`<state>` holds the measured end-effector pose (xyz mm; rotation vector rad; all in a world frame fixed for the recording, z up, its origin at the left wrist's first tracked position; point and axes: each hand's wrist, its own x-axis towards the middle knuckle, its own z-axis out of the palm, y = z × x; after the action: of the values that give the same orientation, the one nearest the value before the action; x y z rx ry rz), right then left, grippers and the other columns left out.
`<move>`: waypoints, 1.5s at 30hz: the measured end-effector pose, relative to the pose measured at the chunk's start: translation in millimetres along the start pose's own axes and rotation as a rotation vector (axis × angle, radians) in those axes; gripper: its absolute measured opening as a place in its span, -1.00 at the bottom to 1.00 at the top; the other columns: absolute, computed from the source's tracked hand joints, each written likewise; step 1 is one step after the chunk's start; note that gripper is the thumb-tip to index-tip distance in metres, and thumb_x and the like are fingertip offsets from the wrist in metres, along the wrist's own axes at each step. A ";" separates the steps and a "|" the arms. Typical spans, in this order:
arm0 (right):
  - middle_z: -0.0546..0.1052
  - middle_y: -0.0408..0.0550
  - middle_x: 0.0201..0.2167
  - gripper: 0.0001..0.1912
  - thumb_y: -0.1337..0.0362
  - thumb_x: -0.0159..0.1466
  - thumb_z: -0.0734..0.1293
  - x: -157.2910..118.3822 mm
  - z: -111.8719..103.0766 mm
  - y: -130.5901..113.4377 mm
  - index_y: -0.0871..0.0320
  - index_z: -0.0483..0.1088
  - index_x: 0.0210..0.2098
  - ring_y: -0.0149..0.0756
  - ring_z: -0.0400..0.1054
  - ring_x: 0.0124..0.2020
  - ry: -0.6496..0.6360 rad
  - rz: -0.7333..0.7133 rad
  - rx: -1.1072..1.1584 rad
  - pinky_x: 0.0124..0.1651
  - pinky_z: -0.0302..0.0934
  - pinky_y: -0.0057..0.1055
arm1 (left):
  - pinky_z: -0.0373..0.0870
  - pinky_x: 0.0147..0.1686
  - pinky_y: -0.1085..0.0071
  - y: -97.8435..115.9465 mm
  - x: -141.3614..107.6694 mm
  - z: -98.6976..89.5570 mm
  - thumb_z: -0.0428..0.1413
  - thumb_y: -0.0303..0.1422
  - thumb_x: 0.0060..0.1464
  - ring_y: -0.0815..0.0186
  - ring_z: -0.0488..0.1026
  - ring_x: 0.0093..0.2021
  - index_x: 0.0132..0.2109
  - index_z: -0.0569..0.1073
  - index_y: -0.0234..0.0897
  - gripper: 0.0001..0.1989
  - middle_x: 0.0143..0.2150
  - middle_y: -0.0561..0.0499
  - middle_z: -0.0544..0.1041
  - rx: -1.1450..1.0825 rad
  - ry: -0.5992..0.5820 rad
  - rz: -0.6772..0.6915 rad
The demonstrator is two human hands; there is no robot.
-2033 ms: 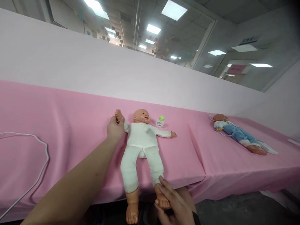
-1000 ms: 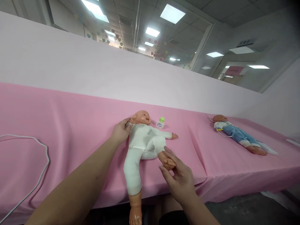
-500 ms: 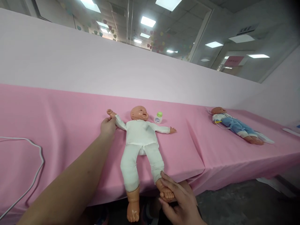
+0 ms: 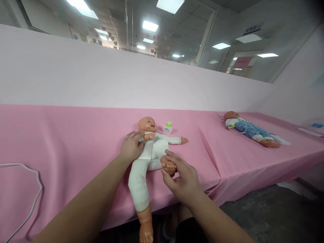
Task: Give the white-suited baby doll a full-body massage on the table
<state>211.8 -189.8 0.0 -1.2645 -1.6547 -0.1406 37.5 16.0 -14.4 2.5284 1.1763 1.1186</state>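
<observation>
A baby doll (image 4: 160,148) in white clothes lies on its back on the pink cloth, one leg hanging over the front edge. My left hand (image 4: 132,145) is closed on the doll's arm at the left, which lies bent across its chest. With my right hand (image 4: 182,173) I hold the doll's other foot, and that leg is folded up towards the belly. The doll's right-side arm stretches out on the cloth. Beside its head stands a small bottle (image 4: 167,128) with a green cap.
A second doll (image 4: 251,130) in blue trousers lies farther right on the pink cloth (image 4: 83,135). A white cable (image 4: 37,189) curves at the left. Behind the table rises a white wall (image 4: 101,74) with glass above.
My left hand has moved the doll's arm from outstretched to across its chest. My right hand has raised the doll's foot, bending the leg. The view has shifted slightly.
</observation>
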 end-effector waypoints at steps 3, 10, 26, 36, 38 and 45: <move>0.58 0.06 0.16 -0.58 0.35 0.28 0.36 16.4 17.6 9.2 0.07 0.45 0.13 -0.06 0.46 0.24 -0.092 0.031 -0.006 0.19 0.48 -0.16 | 0.29 0.29 0.07 -0.9 0.7 1.5 0.05 -0.33 0.26 0.03 0.43 0.21 0.15 0.56 -0.17 -0.63 0.13 -0.07 0.61 0.043 -0.018 0.021; 0.51 0.13 0.25 -0.58 0.34 0.28 0.35 20.5 41.4 18.0 0.10 0.45 0.14 -0.02 0.46 0.24 -0.143 0.068 0.010 0.22 0.45 -0.07 | 0.35 0.22 0.10 -7.0 0.0 4.9 0.07 -0.28 0.27 0.03 0.45 0.21 0.16 0.54 -0.17 -0.64 0.17 -0.10 0.58 -0.074 0.019 -0.105; 0.60 -0.03 0.14 -0.48 0.23 0.30 0.41 -87.8 -33.0 -0.2 -0.03 0.39 0.24 -0.05 0.59 0.05 -0.149 0.151 -0.125 0.05 0.58 -0.22 | 0.63 -0.13 0.21 -64.3 11.3 -0.8 0.14 -0.19 0.28 0.05 0.64 -0.02 0.12 0.39 -0.20 -0.66 0.06 -0.25 0.57 -1.056 0.387 -1.042; 0.61 0.08 0.12 -0.42 0.37 0.22 0.38 -112.2 -31.1 -1.0 0.09 0.34 0.24 -0.04 0.61 0.01 -0.163 -0.128 -0.071 -0.01 0.60 -0.26 | 0.49 -0.33 0.27 -14.0 5.0 -13.7 0.16 -0.13 0.21 0.11 0.58 -0.23 -0.08 0.46 -0.21 -0.74 -0.19 -0.08 0.60 -0.522 0.339 -0.685; 0.61 0.06 0.12 -0.42 0.34 0.22 0.40 -107.1 -36.9 -0.8 0.06 0.35 0.23 -0.03 0.61 0.00 -0.165 -0.109 -0.093 -0.01 0.60 -0.22 | 0.49 -0.27 0.24 2.3 2.9 -15.0 0.16 -0.15 0.21 0.09 0.58 -0.22 -0.04 0.49 -0.20 -0.72 -0.16 -0.07 0.62 -0.408 0.249 -0.546; 0.57 -0.02 0.18 -0.48 0.24 0.31 0.41 -51.1 -44.4 -7.1 0.01 0.37 0.25 -0.09 0.54 0.14 -0.142 0.028 -0.111 0.18 0.50 -0.21 | 0.33 0.26 0.11 28.6 -3.1 -2.2 0.14 -0.23 0.25 0.02 0.42 0.25 0.19 0.53 -0.16 -0.60 0.21 -0.09 0.55 -0.031 -0.056 0.004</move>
<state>231.4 -253.5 -13.5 -1.4090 -1.7698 -0.1296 52.0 -6.2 -3.1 2.5222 1.1318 1.0519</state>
